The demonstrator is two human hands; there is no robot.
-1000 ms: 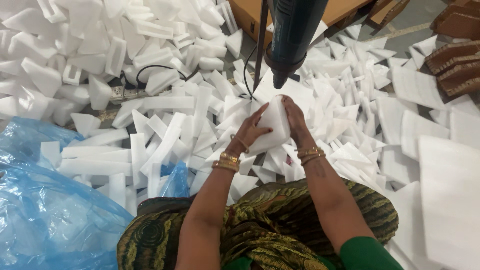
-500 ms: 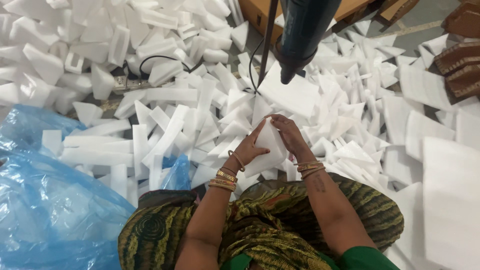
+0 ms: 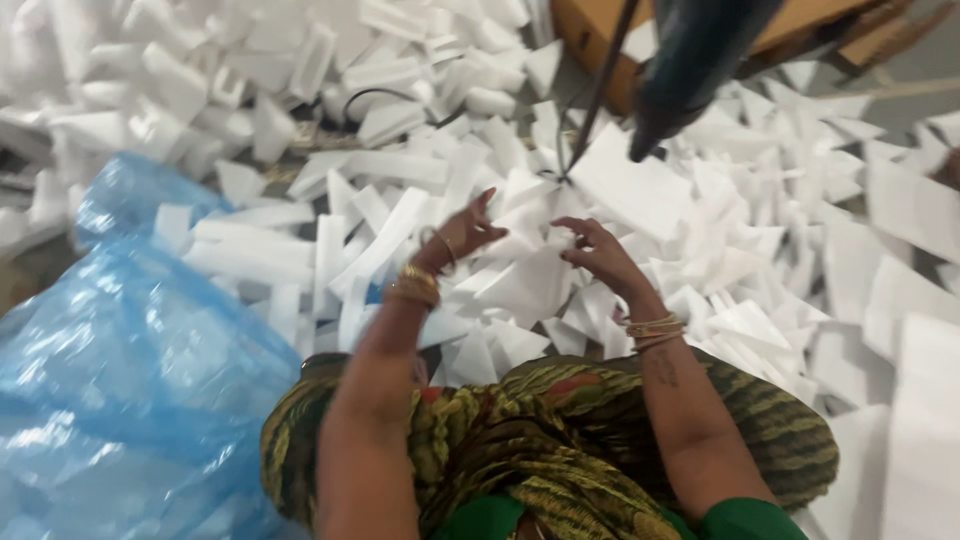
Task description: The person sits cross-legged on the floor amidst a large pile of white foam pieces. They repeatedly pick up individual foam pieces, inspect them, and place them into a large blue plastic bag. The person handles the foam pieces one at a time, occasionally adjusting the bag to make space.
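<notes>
Head view: person seated on the floor amid a deep litter of white foam offcuts [image 3: 400, 215]; frame is motion-blurred.
Left hand [image 3: 462, 235]: raised, fingers spread apart, empty as far as can be seen; fingertips just beside the upper left edge of the foam piece.
Right hand [image 3: 598, 250]: fingers curled, pinching the upper right edge of the foam piece; grip looks light, fingertip only.
Foam piece [image 3: 525, 280]: white, flat, roughly triangular, held between the two hands just above the lap and over the loose pile.
Tool above: dark hanging tool [image 3: 690, 60] with a thin rod or wire [image 3: 600, 90] reaching down to the foam just beyond the hands.
Risk, slip: one-sided pinch on a light sheet; I judge it could twist or drop into the pile and be lost among like pieces.
Risk, contact: fingers near the rod tip; a forward reach could touch it.
Risk, snag: black cable [image 3: 385, 95] lies through the offcuts.
Edges, left: blue plastic bag [image 3: 130, 340] crowds the left arm.
Open room: little bare floor; freest space is directly above the lap.
</notes>
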